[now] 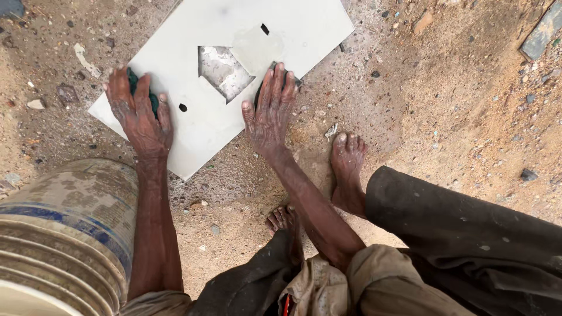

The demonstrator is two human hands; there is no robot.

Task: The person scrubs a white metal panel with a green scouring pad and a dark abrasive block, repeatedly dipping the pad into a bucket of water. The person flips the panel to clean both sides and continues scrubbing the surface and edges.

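Head cam, looking straight down: we're bent over a white tile [193,111] lying flat on wet, gritty ground [445,105]. Tile sits at an angle, one corner pointing toward our feet, w/ an irregular cut-out hole [222,71] near its middle showing ground through it, plus two small dark slots, one near the top & one near our left hand.

Our left hand [139,114] presses palm-down on the tile's left edge, fingers spread & mostly flat, w/ a dark green cloth [153,100] trapped under them; only bits of the cloth peek out between the fingers. Not a closed fist, more a flat press on the cloth.

Our right hand [269,111] lies flat too, fingers extended & close together, fingertips reaching up beside the hole's right side. Something dark shows under its fingers at the edges, can't tell what it is or whether it's gripped.

Both forearms run down from the hands toward the cam. Our bare right foot [346,157] stands on the wet ground just right of the tile's lower edge; toes of the left foot [282,219] show lower, betw. the arms. A ribbed, dirt-stained bucket [64,234] w/ a blue band sits bottom left, beside our left forearm. Small stones & debris lie scattered around the sandy area.
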